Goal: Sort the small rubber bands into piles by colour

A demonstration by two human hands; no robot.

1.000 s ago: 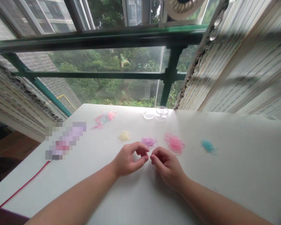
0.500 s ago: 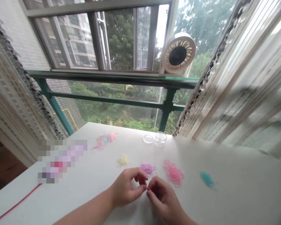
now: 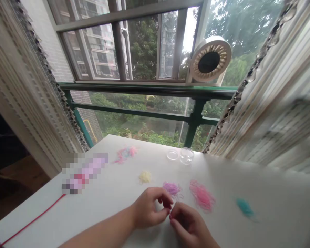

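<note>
Since half a second ago, our view is swinging slightly left, so everything on the white table [image 3: 113, 196] is appearing farther right; our hands are staying close together, near the purple strands [image 3: 172, 188]. We are curling the left hand [image 3: 151, 208], its thumb and fingertips coming close to one another. Our right hand [image 3: 189, 224] is facing it, thumb and forefinger drawing narrowly together, the two hands' fingertips nearly meeting. We cannot tell whether either is pinching a thin strand; anything there is too small to make out. Just beyond our fingertips the purple strands are lying in a loose heap. Pink strands [image 3: 202, 196] are spreading to the right of them, teal strands [image 3: 245, 207] are lying farther right, and a pale yellow heap [image 3: 145, 176] is resting to the left. Toward the window, a clear round container [image 3: 187, 158] is standing near the table's far edge.
</note>
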